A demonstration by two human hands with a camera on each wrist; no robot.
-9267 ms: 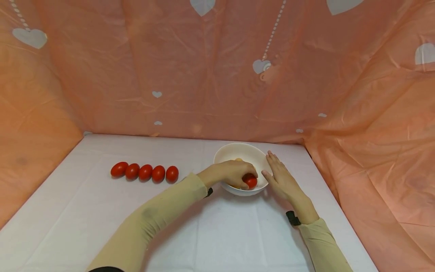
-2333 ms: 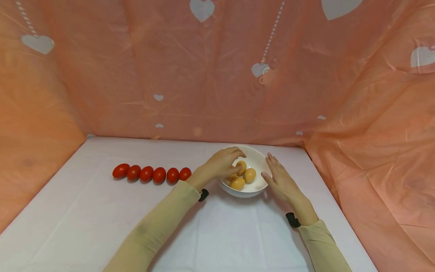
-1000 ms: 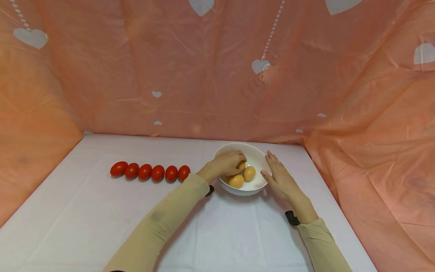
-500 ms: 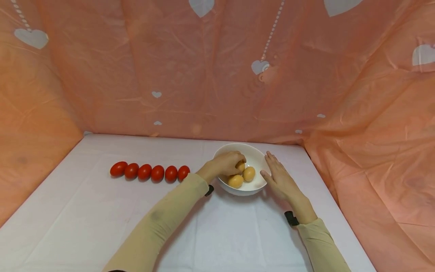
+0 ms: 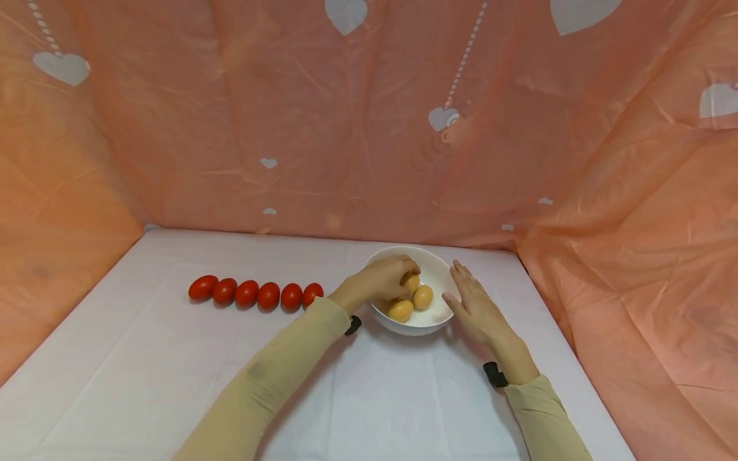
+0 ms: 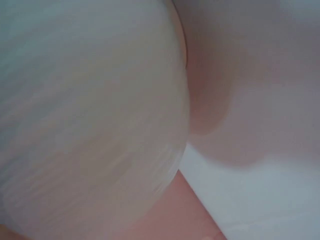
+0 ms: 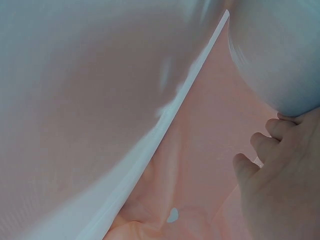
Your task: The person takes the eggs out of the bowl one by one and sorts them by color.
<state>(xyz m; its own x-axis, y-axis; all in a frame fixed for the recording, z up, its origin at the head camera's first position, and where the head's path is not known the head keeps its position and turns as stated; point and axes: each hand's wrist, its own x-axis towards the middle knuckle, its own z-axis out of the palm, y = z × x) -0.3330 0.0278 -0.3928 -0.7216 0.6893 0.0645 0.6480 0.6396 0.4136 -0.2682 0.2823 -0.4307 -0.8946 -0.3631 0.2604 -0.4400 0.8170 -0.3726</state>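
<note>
A white bowl (image 5: 439, 276) holds several yellow eggs (image 5: 423, 297). My left hand (image 5: 377, 280) reaches in over its left rim, thumb and fingers curled round one yellow egg (image 5: 412, 282) that still sits among the others. Part of that egg is hidden by the fingers. On the bowl's right side, my right hand (image 5: 478, 312) lies with straight fingers along the outer wall. The right wrist view shows the right hand (image 7: 282, 175) with fingertips at the bowl (image 7: 280, 55). Only the bowl's pale outer wall (image 6: 100, 100) fills most of the left wrist view.
Several red eggs (image 5: 268, 296) stand in a side-by-side row left of the bowl; the left forearm partly covers the rightmost one (image 5: 312, 294). A white cloth (image 5: 380, 397) covers the table. Orange curtains (image 5: 346, 141) with hearts enclose the back and sides.
Earlier my left hand held a red egg in the bowl; another red egg has since joined the row's right end. The left hand has then closed round a yellow egg. The right hand stays put.
</note>
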